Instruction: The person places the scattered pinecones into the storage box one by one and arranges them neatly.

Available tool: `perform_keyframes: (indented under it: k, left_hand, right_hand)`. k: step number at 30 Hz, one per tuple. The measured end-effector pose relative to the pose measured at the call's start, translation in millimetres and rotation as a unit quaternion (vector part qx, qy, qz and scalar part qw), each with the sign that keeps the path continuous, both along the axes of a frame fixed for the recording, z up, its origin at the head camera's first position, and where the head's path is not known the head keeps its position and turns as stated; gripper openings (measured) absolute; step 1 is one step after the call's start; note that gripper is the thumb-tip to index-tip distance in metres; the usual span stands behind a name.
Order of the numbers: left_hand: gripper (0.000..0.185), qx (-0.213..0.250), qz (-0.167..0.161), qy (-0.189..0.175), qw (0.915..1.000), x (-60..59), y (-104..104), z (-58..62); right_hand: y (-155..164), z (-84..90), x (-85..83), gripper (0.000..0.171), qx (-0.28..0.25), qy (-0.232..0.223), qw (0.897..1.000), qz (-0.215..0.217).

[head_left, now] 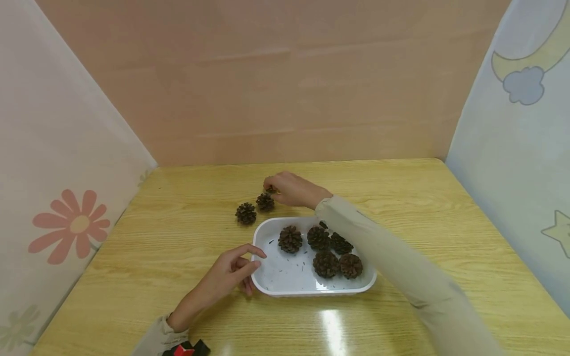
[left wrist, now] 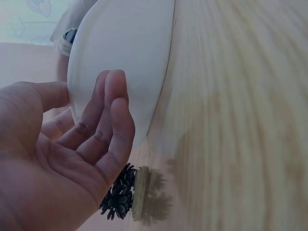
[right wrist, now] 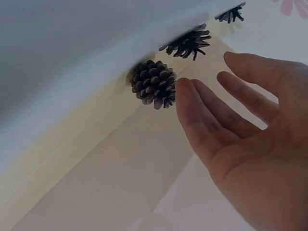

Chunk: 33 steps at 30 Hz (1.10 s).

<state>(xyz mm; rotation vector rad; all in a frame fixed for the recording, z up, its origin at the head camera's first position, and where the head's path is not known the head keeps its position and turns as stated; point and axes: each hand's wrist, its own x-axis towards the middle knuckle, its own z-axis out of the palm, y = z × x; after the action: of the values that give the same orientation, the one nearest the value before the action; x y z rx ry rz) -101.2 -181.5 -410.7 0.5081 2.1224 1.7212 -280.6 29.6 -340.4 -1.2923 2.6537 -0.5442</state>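
Observation:
My left hand (head_left: 222, 277) is at the left end of a white tray (head_left: 285, 279), thumb and index finger over its rim. In the left wrist view the thumb touches the rim and bent fingers (left wrist: 108, 125) lie by the outer wall. My right hand (head_left: 296, 190) reaches past the tray's far side to a pine cone (head_left: 270, 189), partly hidden by it. In the right wrist view the fingers are spread and fairly straight, tips beside that pine cone (right wrist: 153, 82). Two more pine cones (head_left: 246, 213) stand nearby on the table.
Several pine cones (head_left: 326, 264) lie inside the tray, mostly at its right, with small dark bits on its floor. The right sleeve (head_left: 392, 262) crosses over the tray's right end. A peach backdrop (head_left: 289, 99) stands behind the wooden table (head_left: 147, 237).

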Motion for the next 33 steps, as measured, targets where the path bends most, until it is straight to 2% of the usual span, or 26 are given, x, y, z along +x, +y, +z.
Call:
perform_keyframes:
  k: [3, 9, 12, 18, 26, 33]
  left_hand:
    - [0.033, 0.000, -0.001, 0.001, 1.0000, 0.6, 0.0, 0.3]
    - [0.034, -0.001, -0.002, -0.003, 1.0000, 2.6, 0.3, 1.9]
    - [0.033, -0.001, -0.002, -0.002, 1.0000, 3.2, 0.4, 2.1]
    - [0.033, 0.000, -0.004, 0.002, 1.0000, 2.6, 1.4, 1.9]
    - [0.033, -0.002, -0.002, -0.003, 1.0000, 2.4, 2.9, 3.4]
    - [0.033, -0.009, -0.001, -0.003, 1.0000, 2.1, 1.6, 4.1]
  right_hand:
    - [-3.1, -3.4, -2.7, 0.030, 0.019, -0.007, 1.000, -0.010]
    - [-11.6, -12.1, -3.2, 0.043, 0.078, -0.066, 0.994, -0.041]
    - [-15.0, -16.8, -2.3, 0.047, 0.092, -0.072, 0.992, -0.042]
    - [-15.2, -20.7, -1.1, 0.043, 0.084, -0.056, 0.994, -0.037]
    - [-12.3, -18.4, 1.5, 0.035, 0.080, -0.065, 0.994, -0.048]
    - [-11.9, -19.3, -0.4, 0.026, 0.060, -0.044, 0.997, -0.034]
